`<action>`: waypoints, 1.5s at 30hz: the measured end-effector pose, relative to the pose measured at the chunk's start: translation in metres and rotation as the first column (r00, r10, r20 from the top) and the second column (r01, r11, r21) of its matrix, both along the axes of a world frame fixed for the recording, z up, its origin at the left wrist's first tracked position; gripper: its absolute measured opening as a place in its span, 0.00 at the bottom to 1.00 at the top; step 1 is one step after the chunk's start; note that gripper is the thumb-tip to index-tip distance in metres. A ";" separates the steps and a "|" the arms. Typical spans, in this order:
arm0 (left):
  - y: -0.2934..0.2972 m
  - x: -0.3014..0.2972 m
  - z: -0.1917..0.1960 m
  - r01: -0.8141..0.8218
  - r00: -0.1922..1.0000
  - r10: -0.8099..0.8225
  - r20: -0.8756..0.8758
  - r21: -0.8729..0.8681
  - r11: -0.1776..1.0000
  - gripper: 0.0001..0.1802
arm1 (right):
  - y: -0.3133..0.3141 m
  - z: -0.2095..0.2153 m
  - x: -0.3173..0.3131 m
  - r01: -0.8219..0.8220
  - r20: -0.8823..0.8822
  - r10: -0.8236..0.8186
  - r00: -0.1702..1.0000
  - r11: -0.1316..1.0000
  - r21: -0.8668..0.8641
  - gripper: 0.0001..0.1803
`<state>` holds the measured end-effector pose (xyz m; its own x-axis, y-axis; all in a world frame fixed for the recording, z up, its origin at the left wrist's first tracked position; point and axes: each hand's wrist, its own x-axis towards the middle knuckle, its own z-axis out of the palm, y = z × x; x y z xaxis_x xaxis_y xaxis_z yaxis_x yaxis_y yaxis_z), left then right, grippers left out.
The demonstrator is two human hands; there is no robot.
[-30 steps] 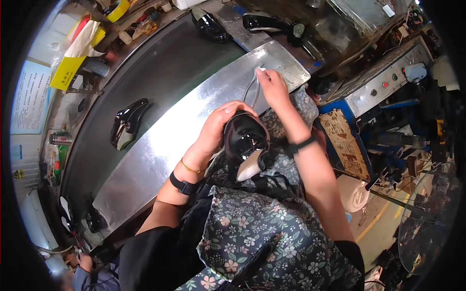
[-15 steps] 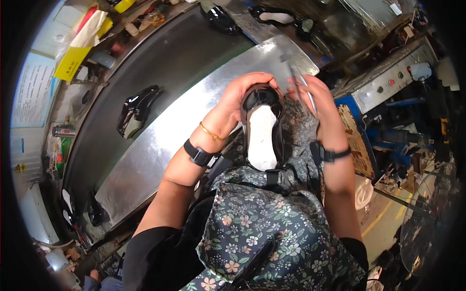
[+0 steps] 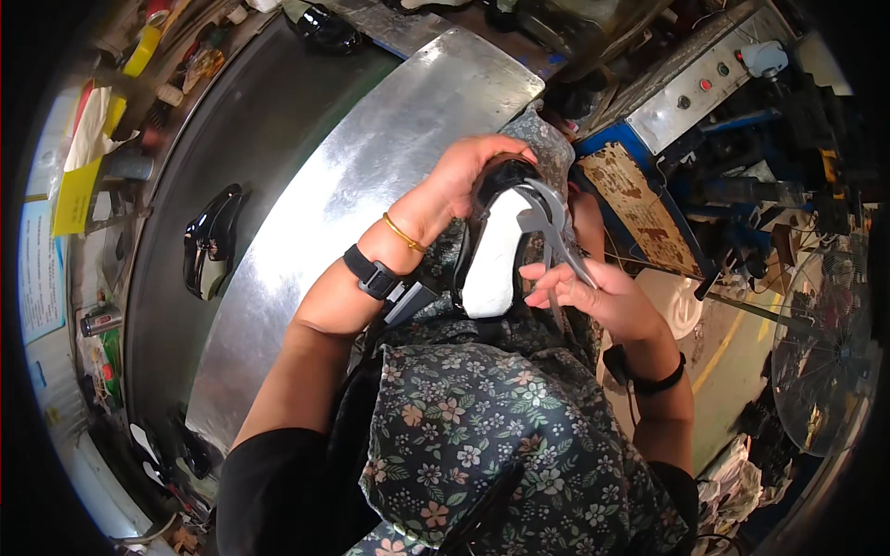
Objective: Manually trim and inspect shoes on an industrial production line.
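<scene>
My left hand [image 3: 464,176] grips the toe end of a black glossy shoe [image 3: 491,246] turned sole up, its white insole facing me, held over my lap. My right hand [image 3: 593,296] holds grey metal pincers [image 3: 547,227], their jaws resting at the shoe's upper right edge. I wear a floral apron [image 3: 491,435] and a black band on each wrist.
A curved steel bench plate [image 3: 334,204] lies ahead, with a dark conveyor belt [image 3: 204,157] behind it carrying another black shoe [image 3: 211,243] and one more at the top [image 3: 324,28]. A control box [image 3: 705,83] and a fan [image 3: 830,361] stand to the right.
My right hand came back from the bench with the pincers and brought them to the shoe. The shoe was turned sole up and now sits lower, nearer my lap.
</scene>
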<state>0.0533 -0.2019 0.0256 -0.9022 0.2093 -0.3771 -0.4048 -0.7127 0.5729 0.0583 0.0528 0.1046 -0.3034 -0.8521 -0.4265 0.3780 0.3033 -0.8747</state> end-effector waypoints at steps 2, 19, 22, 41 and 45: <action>0.002 0.000 -0.001 -0.009 1.000 0.008 -0.021 -0.024 1.000 0.14 | -0.001 -0.004 -0.012 -0.040 -0.004 0.040 0.999 0.995 -0.089 0.22; 0.005 -0.003 -0.019 -0.023 0.998 0.025 0.060 -0.041 0.999 0.13 | 0.001 -0.024 -0.012 0.040 -0.033 -0.041 0.999 0.999 -0.026 0.21; 0.008 -0.005 -0.020 -0.043 0.997 0.045 0.060 -0.035 0.998 0.14 | 0.007 -0.028 -0.022 -0.063 0.078 0.066 0.995 0.997 -0.037 0.24; 0.003 -0.013 -0.044 -0.047 0.979 0.035 0.199 0.060 0.997 0.13 | -0.033 -0.057 0.031 0.307 -0.558 -0.227 0.798 0.950 0.052 0.15; 0.013 -0.011 -0.042 -0.076 0.977 0.078 0.200 -0.016 0.997 0.14 | -0.033 -0.027 0.031 0.255 -0.513 -0.092 0.854 0.932 0.257 0.17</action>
